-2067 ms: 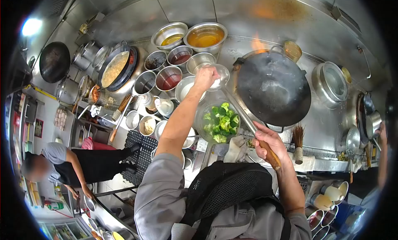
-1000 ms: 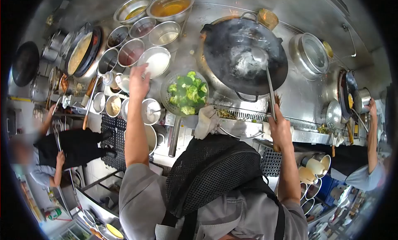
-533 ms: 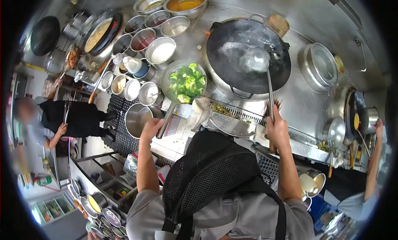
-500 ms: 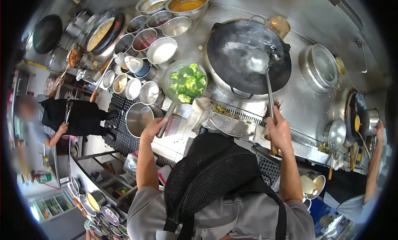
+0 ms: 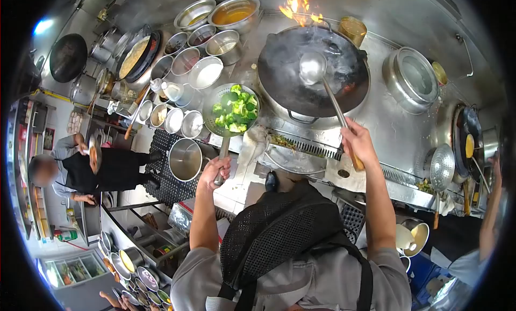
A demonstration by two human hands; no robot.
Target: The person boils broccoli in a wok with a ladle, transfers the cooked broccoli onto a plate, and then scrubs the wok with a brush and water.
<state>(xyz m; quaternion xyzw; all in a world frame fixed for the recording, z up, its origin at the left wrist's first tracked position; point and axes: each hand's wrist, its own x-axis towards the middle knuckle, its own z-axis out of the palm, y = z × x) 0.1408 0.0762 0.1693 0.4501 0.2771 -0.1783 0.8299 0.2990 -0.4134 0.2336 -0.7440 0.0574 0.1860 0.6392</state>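
Note:
My left hand (image 5: 215,172) grips the handle of a perforated strainer (image 5: 219,94), with bright green broccoli florets (image 5: 236,111) in its bowl. The strainer is held left of a large dark wok (image 5: 274,88) on the stove. In my right hand (image 5: 359,143) is the wooden-ended handle of a long metal ladle (image 5: 313,68). Its bowl hangs over the wok's middle, and I cannot tell whether it touches the surface. Light steam hazes the wok's inside. Orange flames (image 5: 301,9) rise at its far rim.
Metal bowls of seasonings (image 5: 206,73) and a pan of amber liquid (image 5: 234,14) stand left of the wok. A lidded steel pot (image 5: 411,80) sits to the right. An empty deep pot (image 5: 185,159) is below the strainer. One co-worker (image 5: 107,163) stands left; another's arm (image 5: 490,214) is at right.
Flames have appeared behind the wok. The ladle's bowl has shifted left and up in view. My left hand has moved right beneath the strainer, which is turned more upright in view.

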